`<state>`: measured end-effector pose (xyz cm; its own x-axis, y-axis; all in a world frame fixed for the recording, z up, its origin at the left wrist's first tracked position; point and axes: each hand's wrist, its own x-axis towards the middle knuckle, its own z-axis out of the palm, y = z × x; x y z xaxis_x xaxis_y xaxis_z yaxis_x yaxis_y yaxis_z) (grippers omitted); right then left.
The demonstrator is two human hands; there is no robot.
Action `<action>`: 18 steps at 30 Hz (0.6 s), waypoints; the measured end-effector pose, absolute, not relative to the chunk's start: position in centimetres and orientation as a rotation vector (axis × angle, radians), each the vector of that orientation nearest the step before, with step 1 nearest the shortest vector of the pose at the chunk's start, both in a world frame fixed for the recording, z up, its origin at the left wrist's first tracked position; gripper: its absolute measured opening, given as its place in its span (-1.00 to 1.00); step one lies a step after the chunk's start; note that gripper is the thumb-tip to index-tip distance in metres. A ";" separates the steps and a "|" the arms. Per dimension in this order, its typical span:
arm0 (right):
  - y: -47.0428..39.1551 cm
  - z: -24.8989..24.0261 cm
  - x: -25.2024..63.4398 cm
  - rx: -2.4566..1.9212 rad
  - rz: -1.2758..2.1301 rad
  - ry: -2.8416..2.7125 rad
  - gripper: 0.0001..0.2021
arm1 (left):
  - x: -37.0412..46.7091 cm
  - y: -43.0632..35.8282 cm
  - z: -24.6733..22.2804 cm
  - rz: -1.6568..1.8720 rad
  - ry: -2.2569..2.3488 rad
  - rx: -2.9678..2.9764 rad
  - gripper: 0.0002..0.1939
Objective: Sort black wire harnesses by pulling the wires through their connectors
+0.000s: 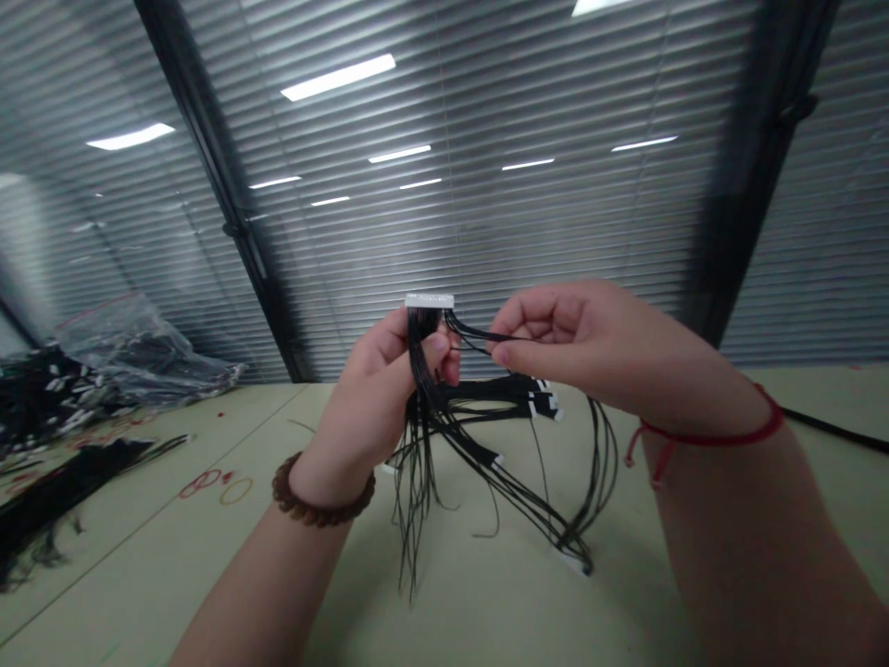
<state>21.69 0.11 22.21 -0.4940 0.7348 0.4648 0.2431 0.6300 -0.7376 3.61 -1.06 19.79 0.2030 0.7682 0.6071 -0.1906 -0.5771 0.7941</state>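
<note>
A white connector [429,301] with many thin black wires [420,357] running down from it is held up above the table. My left hand [381,380] pinches the wire bundle just below the connector. From the connector's right end a few black wires lead sideways into my right hand [566,338], whose thumb and fingers are closed on them. Loose wire ends hang below my left hand. Other wires of the harness curve right and down to a small white connector [575,561] on the table. Behind my hands lie more black wires [486,398] with white ends.
A clear plastic bag [145,347] and a pile of black wires with white connectors [42,394] lie at the left. Nearer are a black wire bundle [66,482] and rubber bands [236,491]. A blind-covered glass wall [486,213] stands behind the table [389,630].
</note>
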 end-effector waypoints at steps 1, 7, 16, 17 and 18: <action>0.1 22.2 21.7 -0.760 0.772 -2.041 -0.90 | 3.8 -1.1 19.8 1.498 0.539 1.628 -0.94; 0.2 21.9 21.4 -0.711 0.762 -2.046 -0.92 | 4.7 -0.7 19.5 1.647 0.565 1.561 -0.90; 0.7 21.6 21.1 -0.679 0.699 -2.075 -0.88 | 4.7 -0.1 19.1 1.758 0.564 1.694 -0.88; 0.7 21.6 21.1 -0.679 0.696 -2.073 -0.88 | 4.7 -0.1 19.1 1.763 0.566 1.710 -0.88; 0.6 21.7 21.1 -0.680 0.696 -2.070 -0.89 | 4.7 -0.1 19.1 1.765 0.568 1.722 -0.88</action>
<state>21.09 0.64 21.66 -0.5104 0.6753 0.5325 0.2163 0.7001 -0.6805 4.66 -0.10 19.13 0.0232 0.6781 0.7346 -0.1227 -0.7273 0.6753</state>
